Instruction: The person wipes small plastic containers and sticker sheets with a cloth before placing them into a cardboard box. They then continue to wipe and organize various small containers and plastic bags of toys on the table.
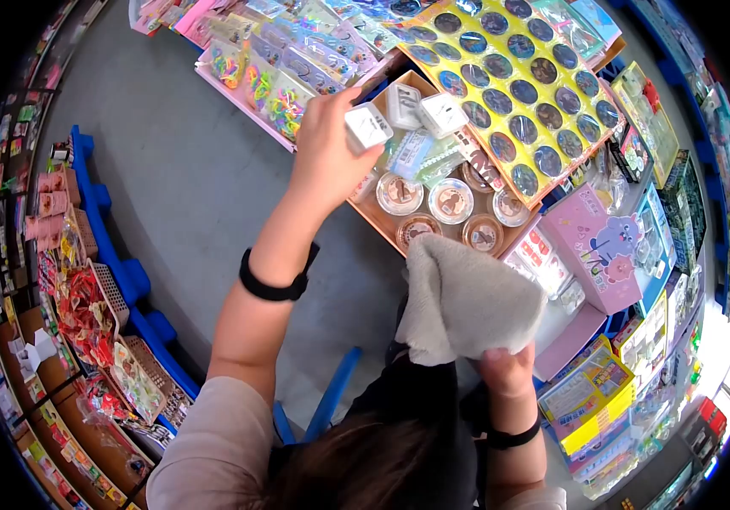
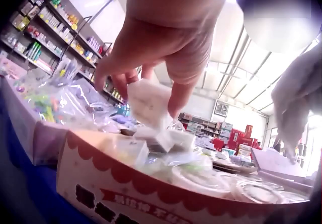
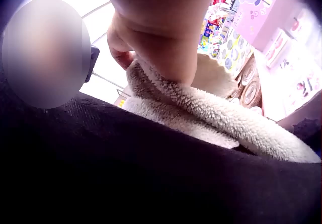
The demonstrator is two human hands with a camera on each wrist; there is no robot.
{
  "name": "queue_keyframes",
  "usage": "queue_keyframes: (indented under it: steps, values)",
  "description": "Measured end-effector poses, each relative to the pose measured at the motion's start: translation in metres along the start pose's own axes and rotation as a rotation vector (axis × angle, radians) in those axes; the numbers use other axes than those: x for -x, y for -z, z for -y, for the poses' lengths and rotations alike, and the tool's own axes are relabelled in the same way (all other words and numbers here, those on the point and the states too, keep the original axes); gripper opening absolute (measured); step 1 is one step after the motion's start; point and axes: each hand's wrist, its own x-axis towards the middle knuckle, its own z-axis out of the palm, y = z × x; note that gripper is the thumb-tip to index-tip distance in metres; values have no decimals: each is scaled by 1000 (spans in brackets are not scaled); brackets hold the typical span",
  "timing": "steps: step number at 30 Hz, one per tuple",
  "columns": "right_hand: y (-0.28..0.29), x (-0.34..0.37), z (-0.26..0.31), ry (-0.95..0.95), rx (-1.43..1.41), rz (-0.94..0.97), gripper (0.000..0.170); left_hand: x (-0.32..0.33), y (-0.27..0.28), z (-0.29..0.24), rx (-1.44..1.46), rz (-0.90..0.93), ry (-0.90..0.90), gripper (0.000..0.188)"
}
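My left hand (image 1: 328,146) grips a small white square case (image 1: 369,127) between thumb and fingers, over the left side of an open cardboard box (image 1: 379,223). In the left wrist view the same case (image 2: 149,103) hangs above the box's scalloped front. Two similar white cases (image 1: 444,115) lie in the box beside a clear packet with a blue label (image 1: 411,153). Several round clear-lidded tubs (image 1: 451,201) fill its near part. My right hand (image 1: 508,371) holds a grey fluffy cloth (image 1: 475,297) by its edge; the cloth (image 3: 216,108) drapes in front of my body.
A yellow sheet of round discs (image 1: 522,92) overlaps the box's far right. Left of the box stands a pink tray of bagged colourful items (image 1: 271,89); a pink carton (image 1: 596,246) is at right. Blue-edged shelving (image 1: 114,229) runs along the left, and a blue stool leg (image 1: 332,395) is below.
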Motion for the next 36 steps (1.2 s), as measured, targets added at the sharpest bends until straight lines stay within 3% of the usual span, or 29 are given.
queue_keyframes:
  steps: [1,3,5,7,9,10,11,15,17,19,21,23,25,27,29,30,31,32,34,36]
  values:
    - [-5,-3,2,45,-8,-97,56,8,8,-12,2,4,-1,71]
    - [-14,-7,4,88,-13,-213,54,28,21,-38,283,15,-68,74]
    - [-20,-15,6,161,411,-158,51,57,18,-64,557,112,-42,79]
    - [-24,-32,12,426,1104,248,45,77,17,-84,734,208,-152,80]
    - [-31,-35,7,479,1297,148,51,93,22,-98,680,228,89,75]
    - [-30,-40,6,537,1323,91,54,87,22,-101,651,255,83,69]
    - [-27,-45,6,599,1347,37,58,89,18,-107,581,150,15,66]
    - [-13,-46,3,432,876,-19,52,97,11,-108,467,151,-178,72]
    - [-18,-40,2,498,998,-29,47,99,9,-104,395,139,-261,76]
    - [-24,-32,5,612,1024,22,33,96,7,-102,599,55,-133,85]
    - [-21,-27,5,631,1024,104,31,88,12,-107,611,46,-194,89]
    - [-7,-20,1,568,957,42,26,86,12,-112,635,-33,-24,88]
    - [1,-16,1,505,892,-16,24,77,17,-119,878,-111,78,79]
    - [1,-14,2,155,74,-242,34,73,19,-125,1093,-102,127,65]
    - [-7,-21,8,152,-4,-273,37,67,21,-122,417,177,-259,48]
    - [-13,-26,13,151,-81,-304,39,72,11,-137,497,97,-198,38]
    - [-15,-31,17,151,-158,-337,42,74,9,-138,458,104,-257,43]
    - [-9,-34,24,91,-514,-188,45,75,7,-139,517,144,-242,42]
    - [-11,-35,25,28,-614,-162,47,74,6,-138,574,184,-223,41]
    - [-14,-34,21,-55,-762,-36,51,69,10,-135,245,119,-329,43]
